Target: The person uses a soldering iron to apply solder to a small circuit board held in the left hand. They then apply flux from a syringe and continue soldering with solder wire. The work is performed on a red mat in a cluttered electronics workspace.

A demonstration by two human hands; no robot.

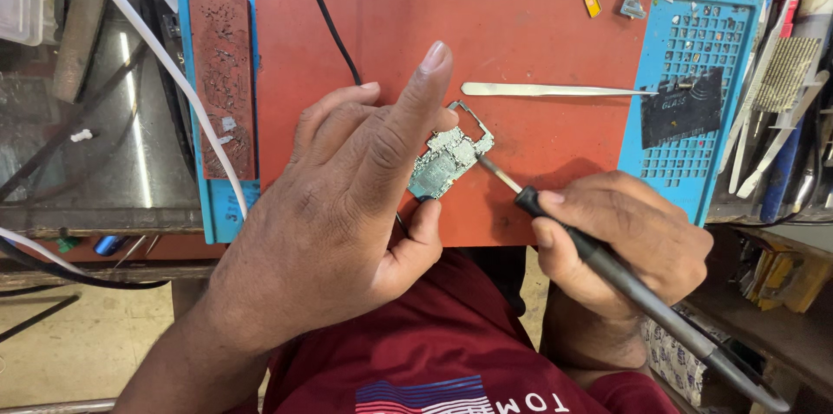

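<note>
I see my left hand [347, 206] pinning the small circuit board [449, 162] near the middle of the red mat [521, 32], index finger raised, the others curled onto it. My right hand [625, 236] pinches a soldering iron [607, 262], tip touching the board's right edge. Open mat lies above; 1 pair of tweezers [555, 89] and a black cable [325, 10] cross it.
</note>
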